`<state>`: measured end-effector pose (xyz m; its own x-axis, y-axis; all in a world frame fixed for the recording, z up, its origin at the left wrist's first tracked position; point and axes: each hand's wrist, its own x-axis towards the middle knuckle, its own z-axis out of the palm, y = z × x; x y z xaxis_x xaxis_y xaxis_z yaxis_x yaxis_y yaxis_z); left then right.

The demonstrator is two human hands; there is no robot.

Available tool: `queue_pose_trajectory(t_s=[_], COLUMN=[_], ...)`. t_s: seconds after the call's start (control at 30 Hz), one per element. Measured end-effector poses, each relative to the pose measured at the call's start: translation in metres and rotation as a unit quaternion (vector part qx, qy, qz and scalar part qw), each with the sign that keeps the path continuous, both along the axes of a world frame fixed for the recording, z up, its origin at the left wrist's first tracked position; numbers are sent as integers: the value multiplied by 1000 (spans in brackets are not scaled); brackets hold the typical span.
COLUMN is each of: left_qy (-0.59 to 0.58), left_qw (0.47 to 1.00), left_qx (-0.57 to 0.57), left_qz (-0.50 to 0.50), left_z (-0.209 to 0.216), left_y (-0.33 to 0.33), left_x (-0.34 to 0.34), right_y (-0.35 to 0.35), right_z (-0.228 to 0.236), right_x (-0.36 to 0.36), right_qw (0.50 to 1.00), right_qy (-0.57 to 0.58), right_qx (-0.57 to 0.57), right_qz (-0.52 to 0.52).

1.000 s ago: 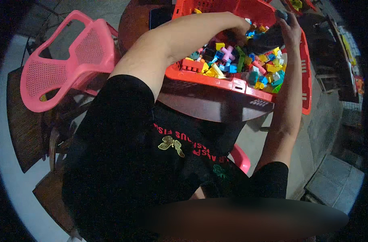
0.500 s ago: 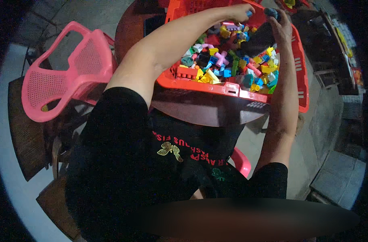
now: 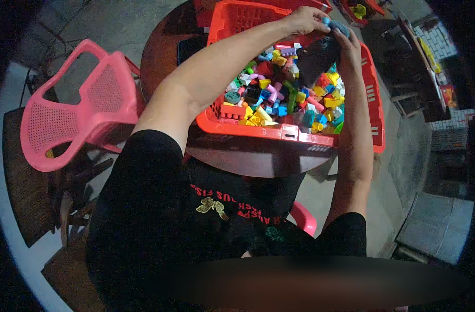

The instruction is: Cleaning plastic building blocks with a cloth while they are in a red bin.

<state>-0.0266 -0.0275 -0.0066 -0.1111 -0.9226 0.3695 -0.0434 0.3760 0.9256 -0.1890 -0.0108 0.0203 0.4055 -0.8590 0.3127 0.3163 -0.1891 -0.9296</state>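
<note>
Both my hands are raised over the far side of a red plastic crate (image 3: 237,128) full of colourful toy building blocks (image 3: 282,110). My left hand (image 3: 303,22) pinches a small light-blue block (image 3: 326,21) between thumb and fingertips. Close beside it, my right hand (image 3: 350,49) is closed around a dark grey-blue piece (image 3: 340,26), whose kind I cannot make out. The light-blue block is right by this piece; whether they touch is unclear. A dark shadow falls across the blocks under my hands.
The crate stands on a round brown table (image 3: 162,52). To the left is a pink plastic chair (image 3: 104,88). At the far right, another red container (image 3: 370,11) holds something yellow. A grey box (image 3: 435,223) sits on the floor at right.
My hands have come together, so the light-blue block is now beside the dark piece. The whole view has shifted slightly, with the crate lower in it.
</note>
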Motion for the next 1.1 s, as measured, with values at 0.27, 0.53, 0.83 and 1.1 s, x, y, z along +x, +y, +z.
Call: queue_pose_trajectory(t_s=[0.27,0.53,0.83,1.1], left_qy=[59,-25,141,162], left_qw=[997,992,984,982], left_qx=[39,120,109,93], left_qz=[22,6,-16,38], left_z=[11,13,22,12], left_y=[27,36,47,32], left_x=[-9,-19,-13,-8], right_y=[0,-5,-2,8], right_z=[-10,-10,1,-4], right_x=[-1,-11,-5,-3], right_qw=[889,818,993,894], right_qy=[260,344,78,306], right_qx=[-345,-424,-32,-296], right_qz=[-148,-178,-81,-139])
